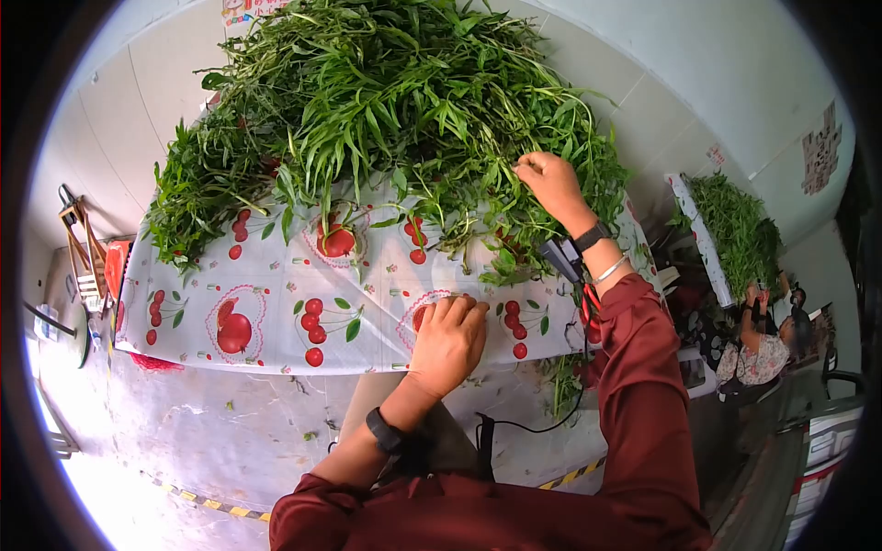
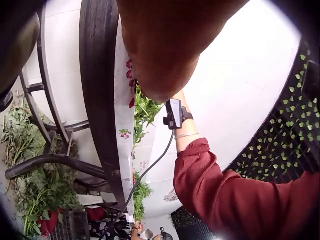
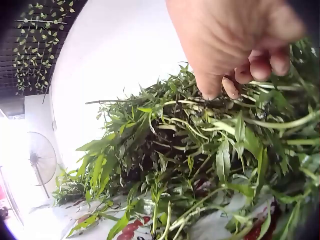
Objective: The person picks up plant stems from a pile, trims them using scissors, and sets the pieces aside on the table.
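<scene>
A large heap of greens (image 1: 395, 110) is spread over the far half of the bench (image 1: 377, 303), which is covered by a cloth (image 1: 197, 275) printed with cherries and pomegranates. Leaves and stems are strewn from the heap's near edge onto the cloth.

The right hand (image 1: 553, 191) is held at the heap's right part, just beside some pale stems (image 3: 225, 127). Its fingers are curled, with the thumb brought near the index fingertip; whether a stem is pinched there cannot be told. The left hand (image 1: 448, 342) is held palm down at the bench's near edge, well apart from the greens. Its fingers are loosely bent and kept close together; the fingertips are partly hidden, and in the left wrist view only the forearm (image 2: 160, 45) is clearly shown.

Dark bands are worn on both wrists, and a bracelet (image 1: 610, 268) is worn on the right one. A cable (image 1: 542, 430) is hung below the right sleeve (image 1: 643, 376). More greens are piled on a second table (image 1: 702, 243) to the right, where another person (image 1: 758, 356) is seated. A fan (image 3: 42, 157) is seen in the right wrist view.
</scene>
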`<control>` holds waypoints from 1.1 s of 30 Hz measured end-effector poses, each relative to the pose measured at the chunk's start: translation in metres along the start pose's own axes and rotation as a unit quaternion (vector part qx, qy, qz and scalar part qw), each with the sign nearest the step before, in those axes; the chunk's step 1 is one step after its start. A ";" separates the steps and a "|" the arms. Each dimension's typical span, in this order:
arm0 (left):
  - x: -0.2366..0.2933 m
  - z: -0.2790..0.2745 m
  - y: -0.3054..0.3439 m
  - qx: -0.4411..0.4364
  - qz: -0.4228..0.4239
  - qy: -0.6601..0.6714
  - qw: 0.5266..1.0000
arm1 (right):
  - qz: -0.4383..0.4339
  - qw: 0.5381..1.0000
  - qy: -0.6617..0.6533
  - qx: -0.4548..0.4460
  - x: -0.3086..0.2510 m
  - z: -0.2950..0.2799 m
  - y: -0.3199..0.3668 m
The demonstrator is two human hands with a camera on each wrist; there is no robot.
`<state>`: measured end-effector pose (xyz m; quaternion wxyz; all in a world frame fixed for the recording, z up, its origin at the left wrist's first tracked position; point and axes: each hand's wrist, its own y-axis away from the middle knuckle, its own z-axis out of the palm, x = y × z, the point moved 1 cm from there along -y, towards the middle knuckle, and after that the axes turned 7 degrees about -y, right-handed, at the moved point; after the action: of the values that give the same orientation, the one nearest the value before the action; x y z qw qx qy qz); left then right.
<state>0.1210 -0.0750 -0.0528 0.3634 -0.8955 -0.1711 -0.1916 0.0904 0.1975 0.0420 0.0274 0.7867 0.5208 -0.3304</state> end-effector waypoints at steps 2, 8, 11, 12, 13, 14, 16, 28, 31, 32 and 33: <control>-0.001 0.001 0.001 -0.007 0.002 0.001 1.000 | -0.063 0.996 -0.015 0.064 -0.007 -0.008 -0.010; -0.002 -0.001 0.001 -0.019 0.003 0.015 1.000 | -0.124 0.989 0.034 0.075 -0.031 -0.020 -0.057; -0.002 -0.002 0.001 -0.022 0.007 0.018 1.000 | -0.175 0.981 0.045 0.076 -0.056 -0.017 -0.081; -0.002 -0.001 0.002 -0.020 0.006 0.018 1.000 | -0.191 0.977 0.057 0.082 -0.069 -0.015 -0.086; -0.002 -0.001 0.002 -0.021 0.008 0.018 1.000 | -0.207 0.972 0.068 0.087 -0.078 -0.012 -0.092; -0.003 0.000 0.002 -0.022 0.010 0.018 1.000 | -0.210 0.971 0.095 0.066 -0.083 -0.009 -0.101; -0.003 -0.001 0.002 -0.018 0.011 0.019 1.000 | -0.230 0.962 0.127 0.068 -0.095 -0.001 -0.115; -0.004 0.000 0.003 -0.019 0.023 0.020 0.999 | -0.288 0.920 0.265 0.006 -0.096 0.038 -0.136; -0.004 0.000 0.003 -0.010 0.023 0.031 0.999 | -0.306 0.912 0.271 0.008 -0.093 0.034 -0.111; -0.004 0.001 0.003 -0.007 0.023 0.032 0.999 | -0.308 0.911 0.273 0.001 -0.091 0.032 -0.102; -0.004 0.001 0.004 -0.008 0.025 0.034 0.999 | -0.309 0.910 0.275 -0.006 -0.087 0.030 -0.093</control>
<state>0.1193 -0.0776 -0.0576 0.3662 -0.8954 -0.1352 -0.2141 -0.0234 0.1587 0.0939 -0.2153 0.6456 0.7271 -0.0899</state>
